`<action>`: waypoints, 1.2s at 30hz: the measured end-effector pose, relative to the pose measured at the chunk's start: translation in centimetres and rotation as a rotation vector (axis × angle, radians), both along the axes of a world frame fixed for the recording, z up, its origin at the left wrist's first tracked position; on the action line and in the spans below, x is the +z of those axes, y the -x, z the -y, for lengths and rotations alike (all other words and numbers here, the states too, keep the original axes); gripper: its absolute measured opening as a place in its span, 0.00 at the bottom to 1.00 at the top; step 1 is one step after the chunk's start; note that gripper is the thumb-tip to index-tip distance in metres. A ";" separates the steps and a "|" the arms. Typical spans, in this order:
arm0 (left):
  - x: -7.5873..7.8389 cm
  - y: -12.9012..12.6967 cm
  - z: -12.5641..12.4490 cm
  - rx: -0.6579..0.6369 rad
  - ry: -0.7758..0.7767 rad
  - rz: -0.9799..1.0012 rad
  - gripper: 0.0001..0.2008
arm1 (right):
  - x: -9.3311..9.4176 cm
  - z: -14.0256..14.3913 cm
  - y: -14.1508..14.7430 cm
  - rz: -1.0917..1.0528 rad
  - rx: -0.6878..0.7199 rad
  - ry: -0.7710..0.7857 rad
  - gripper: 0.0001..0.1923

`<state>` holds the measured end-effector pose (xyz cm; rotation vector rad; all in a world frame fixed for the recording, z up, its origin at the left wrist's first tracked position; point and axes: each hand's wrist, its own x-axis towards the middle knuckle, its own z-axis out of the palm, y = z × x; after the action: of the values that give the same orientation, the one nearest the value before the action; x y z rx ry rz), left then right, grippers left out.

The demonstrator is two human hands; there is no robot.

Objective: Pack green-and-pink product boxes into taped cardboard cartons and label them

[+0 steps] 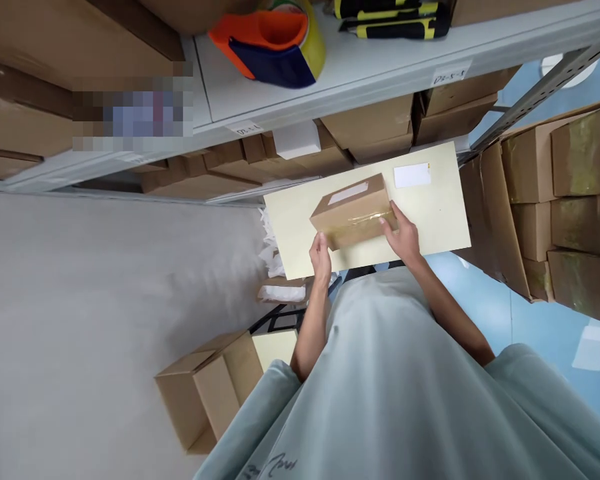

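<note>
Gripping from both ends in the head view, your left hand [321, 257] and right hand [404, 235] curl around the taped cardboard box [353, 210], which rests centre frame on the pale board [445, 213]. That glossy tape looks slippery; a loose grip could tip the box off the board's near edge. Your fingertips are hidden behind the box, and the shelf label [449, 75] at upper right is unreadable.
</note>
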<state>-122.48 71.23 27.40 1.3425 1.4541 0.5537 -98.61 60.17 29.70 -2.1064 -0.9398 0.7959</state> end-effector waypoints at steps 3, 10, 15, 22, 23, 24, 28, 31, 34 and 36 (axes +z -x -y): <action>1.7 -0.6 1.9 -0.023 -0.007 0.018 0.36 | 2.1 2.3 -1.0 0.068 -0.048 0.052 0.37; 1.0 -0.6 4.6 -0.219 0.079 -0.209 0.28 | -0.3 8.2 -1.1 0.067 -0.038 0.251 0.32; 1.4 -1.2 4.4 -0.284 0.104 -0.276 0.28 | -2.4 8.0 -2.4 -0.051 -0.034 0.165 0.25; 4.1 -0.5 10.8 -0.537 -0.081 -0.294 0.31 | -1.4 17.4 -1.9 -0.467 -0.317 -0.214 0.25; 4.1 -0.6 12.4 -0.592 -0.087 -0.272 0.31 | -0.8 20.6 -1.1 -0.477 -0.363 -0.244 0.27; 4.1 -0.9 14.0 -0.641 -0.081 -0.248 0.31 | -0.3 24.0 -0.2 -0.473 -0.426 -0.267 0.29; 4.0 -3.7 21.7 -0.925 0.033 -0.145 0.29 | 2.5 38.2 4.4 -0.460 -0.630 -0.264 0.31; 4.3 -6.1 28.6 -1.174 -0.051 -0.174 0.26 | 4.4 47.8 6.9 -0.436 -0.816 -0.182 0.33; 4.9 -8.3 35.4 -1.371 -0.145 -0.153 0.25 | 5.1 55.8 7.2 -0.385 -0.995 -0.117 0.33; 5.1 -10.1 39.5 -1.459 -0.141 -0.129 0.24 | 5.1 60.2 6.0 -0.340 -1.075 -0.111 0.32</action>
<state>-112.35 31.70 32.51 2.1231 0.2277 -0.4099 -104.58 -0.08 34.79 -1.8980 0.3480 0.4619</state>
